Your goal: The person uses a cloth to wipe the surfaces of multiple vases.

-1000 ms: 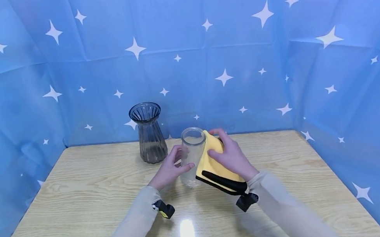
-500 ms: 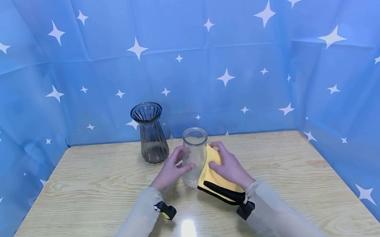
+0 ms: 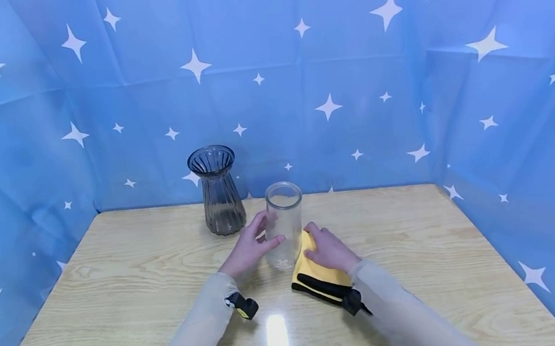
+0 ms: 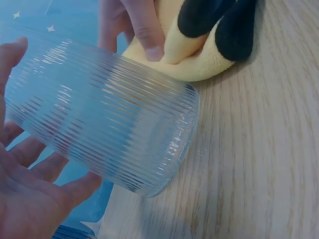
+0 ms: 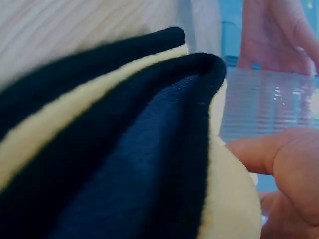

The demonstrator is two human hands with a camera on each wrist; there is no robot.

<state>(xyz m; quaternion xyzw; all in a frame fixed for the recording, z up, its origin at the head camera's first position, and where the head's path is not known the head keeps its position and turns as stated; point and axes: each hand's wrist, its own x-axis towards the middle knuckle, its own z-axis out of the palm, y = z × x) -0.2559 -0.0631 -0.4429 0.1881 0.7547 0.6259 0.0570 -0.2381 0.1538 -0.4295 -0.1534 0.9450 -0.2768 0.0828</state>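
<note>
- The glass jar (image 3: pixel 286 226) stood upright on the table (image 3: pixel 118 305), between both hands, with the dark vase (image 3: pixel 222 202) near its far left.
- The left hand (image 3: pixel 250 250) was part-closed, thumb and fingers curved round the jar's side; how firmly it pressed could not be told.
- The right hand (image 3: pixel 331 251) was bent over the yellow cloth (image 3: pixel 312 265), pinching it between thumb and fingers low beside the jar. Whether cloth met glass could not be confirmed.
- Handling, in my judgement: the jar was stiff, breakable, moderately heavy and apt to slip where smooth; the ribbed wall below the rim offered the surest hold. The cloth appeared soft, thick and light, best taken by a folded, bunched part.
- The head view alone showed the jar's whole round mouth.
- The left wrist view brought out the close ribbing and the base, which the head view showed only faintly.
- The right wrist view disclosed a dark inner face between the cloth's black borders, not discernible from the head.
</note>
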